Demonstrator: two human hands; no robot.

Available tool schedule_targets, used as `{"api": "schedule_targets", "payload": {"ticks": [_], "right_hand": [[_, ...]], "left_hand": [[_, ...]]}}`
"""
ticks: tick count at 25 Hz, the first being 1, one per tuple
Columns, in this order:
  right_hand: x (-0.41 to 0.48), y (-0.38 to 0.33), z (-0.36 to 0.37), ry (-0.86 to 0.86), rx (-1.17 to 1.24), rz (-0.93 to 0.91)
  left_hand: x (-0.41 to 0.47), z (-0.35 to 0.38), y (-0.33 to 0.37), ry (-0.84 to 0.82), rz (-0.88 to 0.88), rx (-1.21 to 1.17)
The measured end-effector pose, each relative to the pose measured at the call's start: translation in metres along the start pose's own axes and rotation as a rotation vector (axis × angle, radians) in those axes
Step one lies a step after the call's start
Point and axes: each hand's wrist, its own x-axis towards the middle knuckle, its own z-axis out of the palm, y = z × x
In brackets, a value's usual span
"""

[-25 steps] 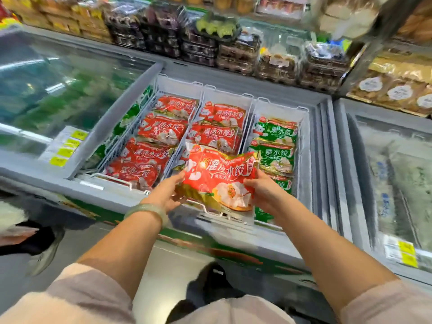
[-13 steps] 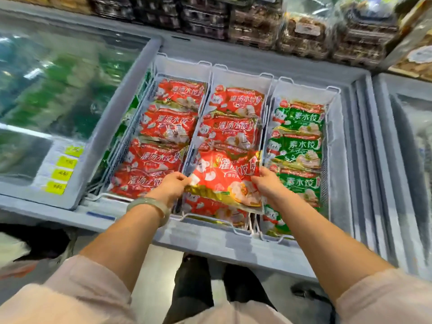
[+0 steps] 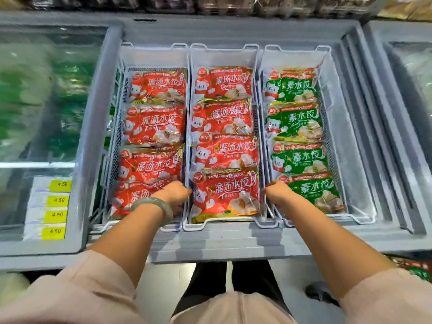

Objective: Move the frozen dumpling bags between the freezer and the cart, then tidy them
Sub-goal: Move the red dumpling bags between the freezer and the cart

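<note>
Though left hand (image 3: 174, 192) and right hand (image 3: 278, 191) flank the front red bag (image 3: 225, 195), hidden fingers leave their grip unclear.

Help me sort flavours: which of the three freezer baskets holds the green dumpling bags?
The rightmost basket: its four visible green bags set it apart, while the middle basket and the left basket show only red bags.

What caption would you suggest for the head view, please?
The left hand and right hand hold the front red dumpling bag by its edges in the middle freezer basket.
</note>
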Motion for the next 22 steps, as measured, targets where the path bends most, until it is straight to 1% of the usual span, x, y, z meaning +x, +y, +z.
{"api": "schedule_targets", "payload": {"ticks": [1,4,7,10,12,14,17,19,22], "right_hand": [[-0.002,0.002,-0.003,-0.005,0.027,-0.003],[-0.017,0.012,-0.015,-0.052,0.153,0.004],[-0.039,0.031,-0.029,-0.143,0.359,-0.016],[-0.062,0.063,-0.046,-0.154,0.5,-0.067],[-0.081,0.098,-0.062,-0.098,0.563,-0.056],[-0.097,0.145,-0.079,-0.03,0.623,-0.019],[-0.117,0.224,-0.104,0.101,0.745,0.058],[-0.135,0.28,-0.118,0.195,0.841,0.09],[-0.166,0.367,-0.133,0.307,0.904,0.144]], "left_hand": [[0.0,-0.003,0.006,0.016,0.017,0.016],[-0.003,-0.003,0.029,-0.005,0.072,0.052],[-0.012,0.006,0.057,-0.084,0.141,0.083],[-0.025,0.02,0.097,-0.117,0.183,0.103],[-0.033,0.039,0.13,-0.122,0.243,0.123],[-0.05,0.067,0.168,-0.178,0.291,0.085],[-0.086,0.121,0.222,-0.171,0.4,0.079],[-0.111,0.166,0.247,-0.187,0.462,0.09],[-0.149,0.243,0.275,-0.259,0.52,0.088]]}}
